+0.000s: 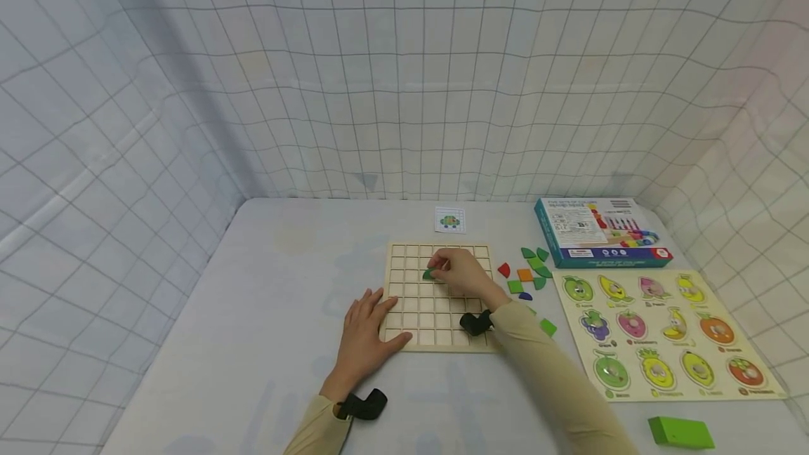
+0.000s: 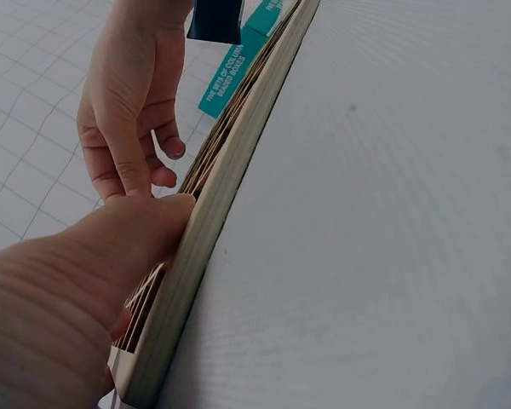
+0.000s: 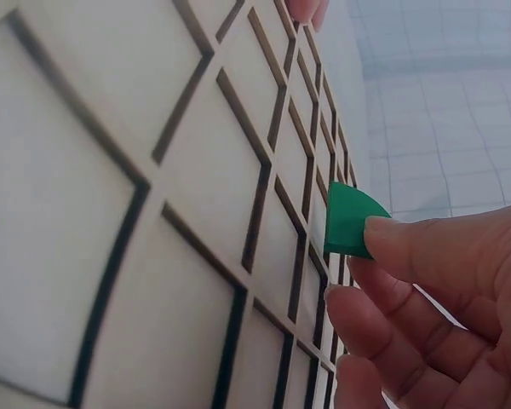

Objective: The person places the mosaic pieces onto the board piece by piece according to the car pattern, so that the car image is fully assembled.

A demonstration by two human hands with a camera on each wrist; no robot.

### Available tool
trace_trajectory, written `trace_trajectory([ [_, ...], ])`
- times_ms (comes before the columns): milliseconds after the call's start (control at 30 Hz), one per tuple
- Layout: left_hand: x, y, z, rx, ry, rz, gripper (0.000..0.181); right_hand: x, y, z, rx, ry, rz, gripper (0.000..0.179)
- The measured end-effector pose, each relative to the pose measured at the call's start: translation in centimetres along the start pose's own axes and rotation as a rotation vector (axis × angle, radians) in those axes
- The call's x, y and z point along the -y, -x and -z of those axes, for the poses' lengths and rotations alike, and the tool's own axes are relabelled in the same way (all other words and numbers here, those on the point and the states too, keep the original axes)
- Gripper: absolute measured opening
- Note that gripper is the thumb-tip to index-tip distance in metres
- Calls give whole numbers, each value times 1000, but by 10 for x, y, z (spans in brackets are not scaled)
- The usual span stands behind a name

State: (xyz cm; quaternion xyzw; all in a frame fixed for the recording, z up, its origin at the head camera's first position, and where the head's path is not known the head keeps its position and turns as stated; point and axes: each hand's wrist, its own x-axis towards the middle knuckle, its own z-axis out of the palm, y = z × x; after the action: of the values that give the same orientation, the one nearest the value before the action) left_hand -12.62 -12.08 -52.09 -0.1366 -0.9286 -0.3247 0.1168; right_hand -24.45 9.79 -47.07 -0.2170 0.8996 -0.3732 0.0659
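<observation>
In the right wrist view my right hand [image 3: 443,298] pinches a green quarter-circle tile [image 3: 349,220] between thumb and fingers. The tile stands on edge close over the grid. In the head view that hand [image 1: 464,272] is over the upper middle of the wooden grid board [image 1: 407,318], whose visible cells hold no tiles. My left hand [image 1: 366,335] rests at the board's left edge with its fingers spread, thumb at the lower left corner. From the left wrist view, the left thumb [image 2: 166,221] lies on the board's raised rim [image 2: 196,230].
Behind the board lies a small picture card [image 1: 450,220]. Several loose tiles, including an orange square [image 1: 525,275] and a red quarter-circle [image 1: 503,269], are to its right. Further right are a boxed set [image 1: 600,230], a fruit puzzle board [image 1: 645,353] and a green block [image 1: 681,432].
</observation>
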Motion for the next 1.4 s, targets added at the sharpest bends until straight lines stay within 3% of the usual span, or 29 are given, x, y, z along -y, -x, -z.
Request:
trace_trajectory([
  [833, -2, -2, 2, -8, -1, -26, 64, 2, -4, -6, -14, 86, -21, 4],
  [1400, -2, 1, 1, -15, -1, -18, 64, 1, -1, -8, 4, 188, -21, 17],
])
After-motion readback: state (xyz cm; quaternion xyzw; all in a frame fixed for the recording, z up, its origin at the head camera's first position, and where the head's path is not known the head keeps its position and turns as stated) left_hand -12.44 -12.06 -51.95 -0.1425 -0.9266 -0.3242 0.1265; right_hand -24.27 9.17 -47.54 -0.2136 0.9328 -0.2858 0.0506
